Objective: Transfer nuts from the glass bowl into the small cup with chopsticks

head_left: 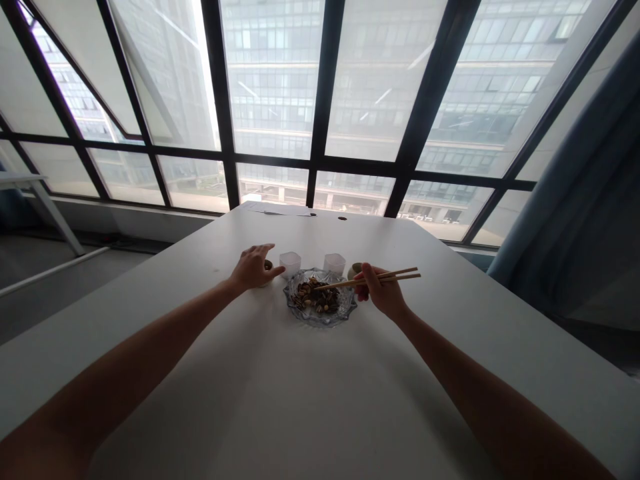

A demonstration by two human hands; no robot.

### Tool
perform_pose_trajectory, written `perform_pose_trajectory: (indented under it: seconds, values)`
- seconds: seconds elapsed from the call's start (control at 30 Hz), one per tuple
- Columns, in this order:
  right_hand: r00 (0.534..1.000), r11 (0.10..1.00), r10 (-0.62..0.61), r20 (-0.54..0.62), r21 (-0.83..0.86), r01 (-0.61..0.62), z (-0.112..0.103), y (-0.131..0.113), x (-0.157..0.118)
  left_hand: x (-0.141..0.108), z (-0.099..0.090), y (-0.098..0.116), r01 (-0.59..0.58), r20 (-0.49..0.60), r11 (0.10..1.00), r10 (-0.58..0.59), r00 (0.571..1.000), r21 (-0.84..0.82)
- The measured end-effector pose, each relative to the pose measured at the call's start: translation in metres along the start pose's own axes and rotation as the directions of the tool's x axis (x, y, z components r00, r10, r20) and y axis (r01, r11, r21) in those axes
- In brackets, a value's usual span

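My right hand (376,288) is closed on a pair of wooden chopsticks (395,275), whose tips reach into a clear scalloped glass bowl (320,321). Dark seeds or nuts and a few paler pieces (320,300) lie in the bowl. My left hand (254,267) is spread at the bowl's left, beside a small round container (269,265) that it partly hides. Behind the bowl stand two translucent white cups, one at the left (290,262) and one at the right (335,263). A small greenish round container (355,269) sits partly hidden behind my right hand.
The white table (300,400) extends toward large windows. Papers (280,209) lie at its far edge, near a dark round spot (342,218). A blue curtain (565,180) hangs at the right; another white table (23,179) stands at the left.
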State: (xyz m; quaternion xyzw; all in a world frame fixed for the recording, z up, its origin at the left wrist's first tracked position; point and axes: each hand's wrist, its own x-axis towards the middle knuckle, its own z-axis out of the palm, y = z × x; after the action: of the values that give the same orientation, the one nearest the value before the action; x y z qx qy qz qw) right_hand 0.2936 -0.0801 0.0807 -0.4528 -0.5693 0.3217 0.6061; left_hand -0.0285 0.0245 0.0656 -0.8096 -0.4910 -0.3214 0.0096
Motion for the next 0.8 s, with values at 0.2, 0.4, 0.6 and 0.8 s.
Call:
perform_pose_trajectory:
  seconds: [0.2,0.4,0.6,0.8]
  values:
    - [0.983,0.983,0.117,-0.142,0.160,-0.094,-0.017,0.017,0.014,0.037,0.019,0.014,0.053,0.218,0.999,-0.049,0.975,-0.012]
    - [0.953,0.943,0.194,-0.234,0.312,-0.115,-0.032,0.024,0.027,0.031,0.021,0.011,-0.227,0.029,0.969,0.231,0.973,-0.103]
    - [0.938,0.935,0.198,-0.284,0.343,-0.093,-0.033,0.015,0.029,0.032,0.018,0.009,-0.066,0.143,0.992,0.080,0.987,-0.103]
    - [0.918,0.947,0.164,-0.360,0.319,-0.044,-0.055,0.013,0.038,0.068,0.020,0.021,0.188,0.365,0.982,-0.163,0.916,-0.033]
